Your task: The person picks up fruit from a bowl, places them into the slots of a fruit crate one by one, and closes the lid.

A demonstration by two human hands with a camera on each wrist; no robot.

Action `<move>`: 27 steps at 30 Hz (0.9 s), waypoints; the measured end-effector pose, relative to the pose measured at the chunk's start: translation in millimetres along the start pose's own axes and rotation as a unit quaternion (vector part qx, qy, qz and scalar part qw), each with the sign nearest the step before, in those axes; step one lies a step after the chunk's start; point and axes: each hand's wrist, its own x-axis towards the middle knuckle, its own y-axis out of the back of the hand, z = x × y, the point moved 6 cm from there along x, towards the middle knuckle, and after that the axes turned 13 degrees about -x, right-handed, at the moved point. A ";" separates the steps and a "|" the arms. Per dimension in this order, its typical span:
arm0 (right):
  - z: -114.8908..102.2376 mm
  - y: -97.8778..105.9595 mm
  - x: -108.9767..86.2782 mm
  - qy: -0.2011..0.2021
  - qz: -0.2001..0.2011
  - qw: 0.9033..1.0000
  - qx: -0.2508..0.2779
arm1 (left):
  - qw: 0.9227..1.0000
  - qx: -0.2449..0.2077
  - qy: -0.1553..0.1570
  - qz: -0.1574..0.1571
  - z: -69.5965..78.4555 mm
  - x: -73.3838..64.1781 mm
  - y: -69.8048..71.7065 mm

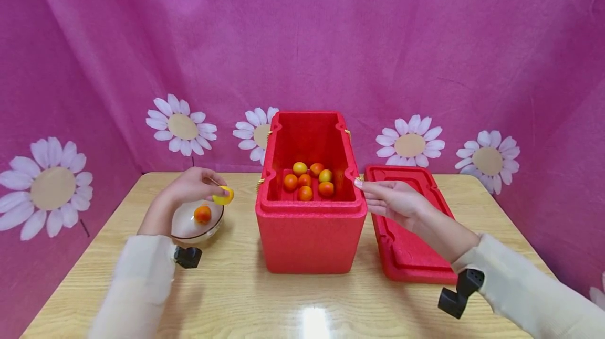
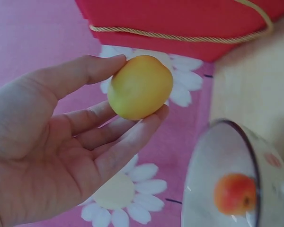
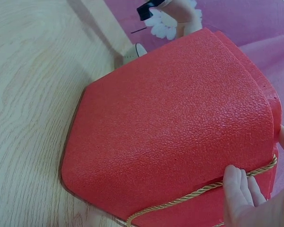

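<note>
My left hand (image 1: pixel 191 187) pinches a yellow apricot (image 2: pixel 142 87) between thumb and fingertips, above a white bowl (image 1: pixel 183 226) with a dark rim. One red-orange apricot (image 1: pixel 202 214) lies in that bowl. Centred on the table, a red foam box (image 1: pixel 309 244) stands without its lid; several orange and yellow apricots (image 1: pixel 305 193) lie on its floor. My right hand (image 1: pixel 397 200) holds the box's right wall near the front, thumb at the rim and fingers flat against the outside. Those fingers lie over a gold rope handle (image 3: pixel 180 197) in the right wrist view.
The red lid (image 1: pixel 420 260) lies on the wooden table (image 1: pixel 227 286) to the right of the box, partly beneath my right forearm. Behind the table hangs a pink cloth (image 1: pixel 312 40) with white daisies.
</note>
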 end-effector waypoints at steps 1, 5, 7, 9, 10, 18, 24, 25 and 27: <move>-0.3 0.1 0.4 0.001 0.000 1.000 -0.002 | 1.000 0.004 0.000 0.001 4.2 0.2 0.9; -1.2 -0.2 2.2 0.001 -0.001 1.000 -0.005 | 1.000 0.014 -0.009 0.011 23.3 1.0 5.1; -1.3 -0.3 2.8 0.001 0.000 1.000 -0.004 | 1.000 0.010 -0.018 0.015 32.9 1.9 6.5; -1.5 -0.5 2.6 0.000 0.000 1.000 -0.002 | 0.999 0.005 -0.028 0.018 42.4 2.6 7.0; -1.4 -0.5 2.5 -0.001 0.000 1.000 -0.001 | 0.999 0.002 -0.032 0.019 46.7 2.9 7.1; 0.5 0.3 1.3 -0.003 0.005 1.000 -0.005 | 0.998 -0.005 -0.064 0.026 81.1 0.8 5.5; 0.3 0.2 1.4 0.009 0.002 1.000 -0.002 | 0.995 0.019 -0.090 0.031 112.4 0.9 2.4; -0.1 0.0 1.4 0.012 0.002 1.000 -0.003 | 0.995 0.025 -0.094 0.029 118.0 2.1 1.3; -0.7 -0.2 1.4 0.015 0.002 1.000 -0.004 | 0.994 0.037 -0.103 0.022 128.7 5.4 -0.7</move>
